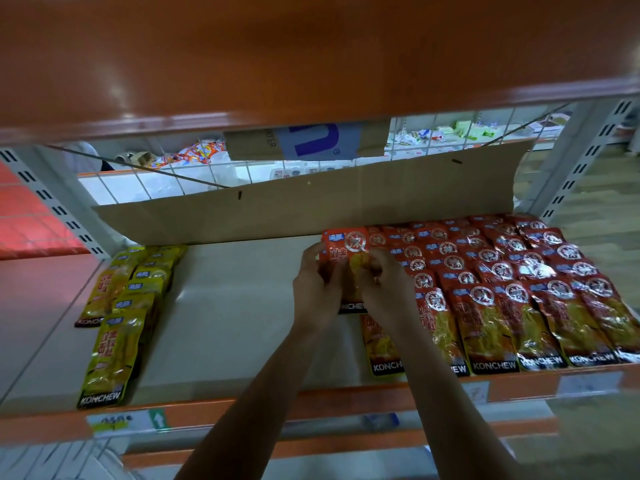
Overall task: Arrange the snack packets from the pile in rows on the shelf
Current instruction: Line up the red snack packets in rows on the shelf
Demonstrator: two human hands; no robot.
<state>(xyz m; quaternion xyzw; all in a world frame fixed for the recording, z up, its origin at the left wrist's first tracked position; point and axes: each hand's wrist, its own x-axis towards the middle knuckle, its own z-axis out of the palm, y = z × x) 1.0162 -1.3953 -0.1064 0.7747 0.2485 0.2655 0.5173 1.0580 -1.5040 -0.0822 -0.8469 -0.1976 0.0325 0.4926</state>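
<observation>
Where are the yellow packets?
Head view: the yellow packets lie at the left end of the shelf, apart from the red packets filling its right side.

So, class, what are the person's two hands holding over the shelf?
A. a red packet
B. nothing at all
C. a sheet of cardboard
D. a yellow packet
A: the left hand and the right hand both pinch one red packet beside the red rows, while the yellow packets lie at the left of the shelf.
</observation>
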